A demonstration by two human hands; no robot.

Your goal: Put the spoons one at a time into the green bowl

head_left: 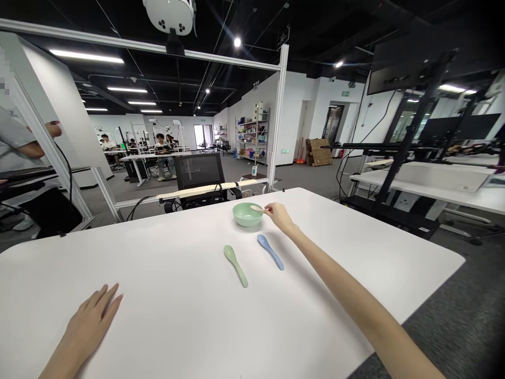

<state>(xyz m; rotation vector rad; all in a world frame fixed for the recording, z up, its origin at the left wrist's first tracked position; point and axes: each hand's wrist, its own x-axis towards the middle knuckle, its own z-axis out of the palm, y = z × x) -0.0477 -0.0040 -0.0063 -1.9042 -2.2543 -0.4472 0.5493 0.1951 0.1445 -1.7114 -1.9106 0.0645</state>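
At the far side of the white table (169, 295) stands a green bowl (246, 218). My right hand (278, 216) is at the bowl's right rim, its fingers closed on the handle of a pale pinkish spoon (257, 208). That spoon's head is over the bowl's opening; whether it touches the bowl I cannot tell. Closer to me, a blue spoon (270, 252) and a green spoon (235, 266) lie apart on the tabletop. My left hand (89, 318) rests at the near left of the table, fingers stretched out and holding nothing.
Behind the table are a black mesh chair (199, 171) and an aluminium frame (278, 116). A person's arm (35, 147) shows at the far left. On the right, a black stand (406, 131) is beside another white desk (489, 195). Several people sit at desks farther back.
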